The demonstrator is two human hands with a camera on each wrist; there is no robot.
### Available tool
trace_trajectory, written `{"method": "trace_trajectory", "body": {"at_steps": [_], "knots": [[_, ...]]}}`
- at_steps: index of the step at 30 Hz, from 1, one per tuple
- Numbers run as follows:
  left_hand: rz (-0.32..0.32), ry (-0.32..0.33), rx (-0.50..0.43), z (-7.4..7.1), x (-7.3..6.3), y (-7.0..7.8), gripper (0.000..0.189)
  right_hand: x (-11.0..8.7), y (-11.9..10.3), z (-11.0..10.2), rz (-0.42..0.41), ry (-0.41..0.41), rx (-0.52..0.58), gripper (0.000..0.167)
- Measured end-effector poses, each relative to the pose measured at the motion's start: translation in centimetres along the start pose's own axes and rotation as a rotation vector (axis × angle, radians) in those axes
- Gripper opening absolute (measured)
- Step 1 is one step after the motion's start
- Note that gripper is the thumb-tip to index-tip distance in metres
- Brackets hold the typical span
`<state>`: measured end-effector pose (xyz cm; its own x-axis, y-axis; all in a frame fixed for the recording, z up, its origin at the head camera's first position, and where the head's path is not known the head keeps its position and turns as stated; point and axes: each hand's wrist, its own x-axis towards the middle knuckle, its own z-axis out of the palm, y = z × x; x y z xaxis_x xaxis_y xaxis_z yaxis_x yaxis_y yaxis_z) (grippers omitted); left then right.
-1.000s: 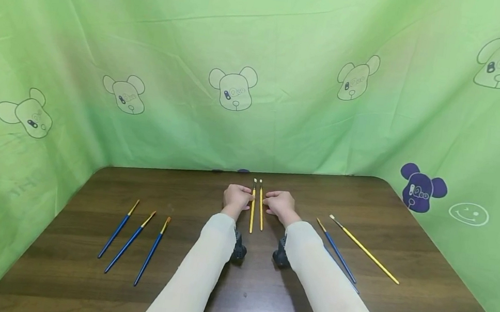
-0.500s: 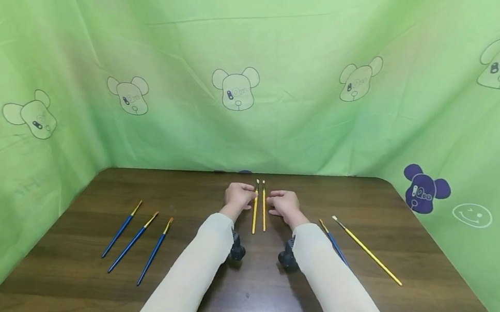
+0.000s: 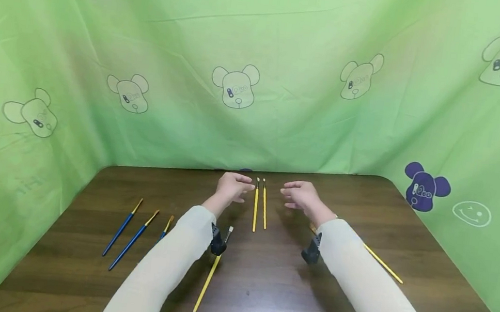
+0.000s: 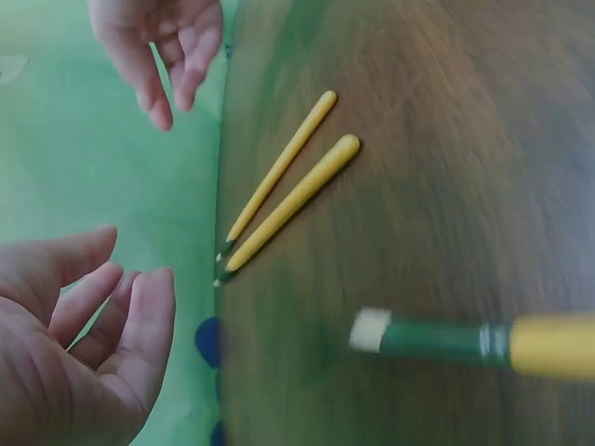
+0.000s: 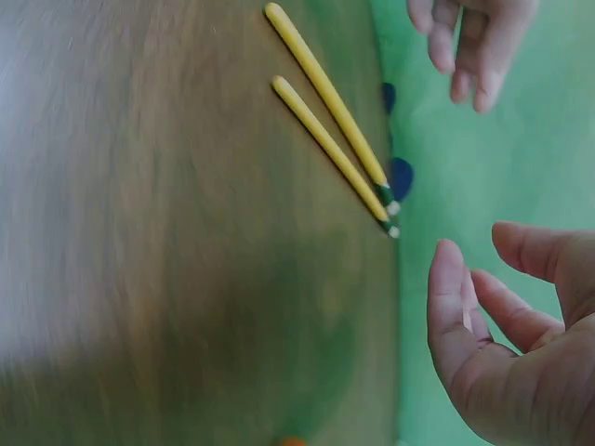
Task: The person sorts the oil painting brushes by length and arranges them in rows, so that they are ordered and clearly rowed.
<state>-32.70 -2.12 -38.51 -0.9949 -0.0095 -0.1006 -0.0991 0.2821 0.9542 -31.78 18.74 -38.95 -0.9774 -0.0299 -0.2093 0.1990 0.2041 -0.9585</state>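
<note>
Two yellow-handled paintbrushes lie side by side near the back of the table, the left one [image 3: 255, 211] and the right one [image 3: 264, 211], bristles pointing to the far edge. My left hand [image 3: 231, 187] is raised just left of them, fingers loosely bent and holding nothing. On their other side my right hand [image 3: 305, 196] is also free, thumb and fingers apart, as the right wrist view shows. Another yellow paintbrush [image 3: 207, 283] with a pale flat tip lies nearer, beside the left forearm, its middle partly covered by the wrist camera.
On the left lie three blue paintbrushes [image 3: 134, 241], one partly covered by the left sleeve. The right sleeve hides most of a blue brush and part of a long yellow paintbrush [image 3: 384, 264]. A green printed cloth [image 3: 281, 128] hangs behind the wooden table [image 3: 255, 302].
Both hands have drawn apart and away from the two yellow brushes, which stay in place. The yellow brush beside the left forearm has come into view; the right sleeve now covers more brushes.
</note>
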Motion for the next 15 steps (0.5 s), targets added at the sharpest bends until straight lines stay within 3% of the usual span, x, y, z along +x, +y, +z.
{"method": "trace_trajectory", "body": {"at_steps": [6, 11, 15], "knots": [[0.035, -0.116, 0.106, -1.9, -1.2, 0.2, 0.023, -1.5, -0.9, -2.7, -0.034, -0.07, -0.071, 0.047], [0.08, -0.223, 0.103, -3.2, -2.4, 0.0, 0.029, -2.8, -1.2, -4.9, -0.047, -0.109, -0.131, 0.05], [0.101, -0.273, 0.104, -4.3, -3.5, -0.5, 0.029, -3.7, -1.1, -6.3, -0.076, -0.115, -0.177, 0.05]]}}
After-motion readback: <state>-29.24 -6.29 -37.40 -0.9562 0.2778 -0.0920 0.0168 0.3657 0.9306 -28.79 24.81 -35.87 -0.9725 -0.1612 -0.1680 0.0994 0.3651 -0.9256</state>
